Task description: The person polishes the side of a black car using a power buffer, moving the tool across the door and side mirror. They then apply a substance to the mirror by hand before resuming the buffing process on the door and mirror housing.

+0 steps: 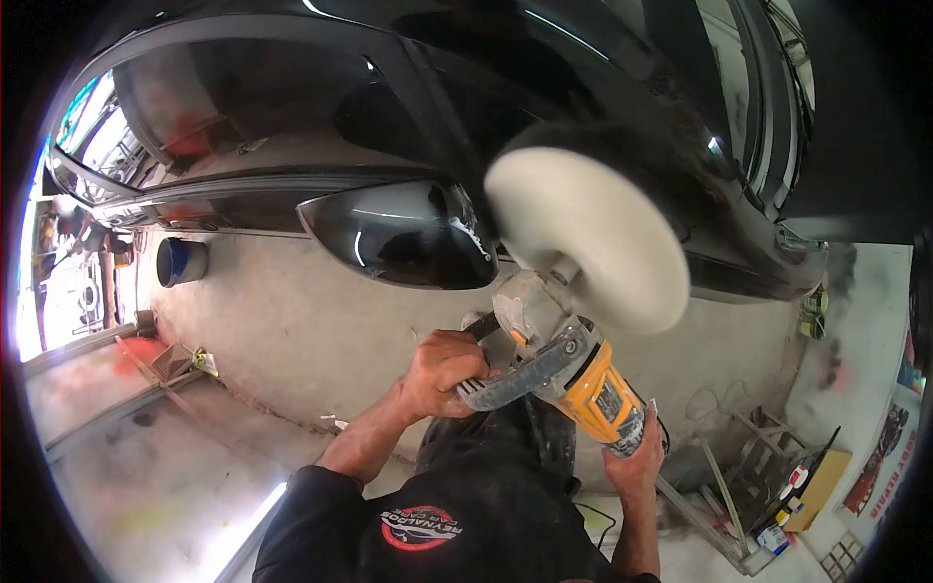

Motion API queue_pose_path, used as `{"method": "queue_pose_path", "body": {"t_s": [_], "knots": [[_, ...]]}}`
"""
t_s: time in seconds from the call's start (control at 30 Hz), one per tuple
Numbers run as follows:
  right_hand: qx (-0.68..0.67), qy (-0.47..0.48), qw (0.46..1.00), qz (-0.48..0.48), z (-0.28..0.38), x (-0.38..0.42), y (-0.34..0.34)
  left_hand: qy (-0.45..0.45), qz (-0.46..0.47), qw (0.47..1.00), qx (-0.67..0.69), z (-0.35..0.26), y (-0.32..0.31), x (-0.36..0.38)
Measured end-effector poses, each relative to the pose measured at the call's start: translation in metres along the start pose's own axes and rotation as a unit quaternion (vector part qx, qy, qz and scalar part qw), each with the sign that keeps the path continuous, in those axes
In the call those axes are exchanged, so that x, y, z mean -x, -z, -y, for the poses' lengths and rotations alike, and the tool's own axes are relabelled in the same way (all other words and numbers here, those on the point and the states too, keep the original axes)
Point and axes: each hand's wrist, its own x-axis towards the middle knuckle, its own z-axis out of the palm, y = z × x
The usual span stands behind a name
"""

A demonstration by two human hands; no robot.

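Beside the car point(583, 78), both hands point(449, 373) grip the polisher point(601, 389), floor point(282, 321) open behind

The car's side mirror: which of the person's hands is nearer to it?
Left. In this view, the left hand, on the front handle, is below the mirror; the right hand, at the rear of the polisher, is lower and farther right.

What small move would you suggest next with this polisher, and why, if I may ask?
I would probably ease the polisher slightly to the right with both the left hand and right hand, away from the side mirror. The blurred white pad looks to be spinning, and its rim appears very near the mirror; whether they touch, I cannot tell.
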Motion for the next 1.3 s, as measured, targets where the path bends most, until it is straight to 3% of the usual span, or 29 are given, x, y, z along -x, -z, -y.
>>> {"method": "queue_pose_path", "body": {"t_s": [0.4,0.6,0.8,0.93,1.0,1.1,1.3], "knots": [[-0.002,-0.014,1.0,0.0,0.01,0.001,0.008,0.03,-0.002,0.999,0.015,0.012,-0.008,0.011],[0.014,0.04,0.998,-0.036,0.01,-0.019,0.014,0.036,-0.014,0.999,0.013,0.013,-0.004,0.015],[0.019,-0.053,0.998,0.041,-0.002,0.002,0.009,0.05,0.012,0.998,0.036,0.016,-0.019,0.024],[0.017,0.0,1.0,-0.005,-0.005,0.001,0.005,0.022,0.009,0.999,0.036,0.008,-0.011,0.016],[0.009,0.029,0.998,-0.057,-0.004,0.01,0.032,-0.004,0.001,1.0,0.016,-0.026,-0.018,0.0],[-0.005,0.005,0.999,-0.039,0.007,-0.003,0.043,-0.014,-0.015,1.0,-0.014,-0.037,-0.01,-0.007],[-0.008,0.065,0.997,-0.042,0.011,-0.023,0.044,-0.017,-0.061,0.997,-0.051,-0.042,0.001,-0.004]]}}
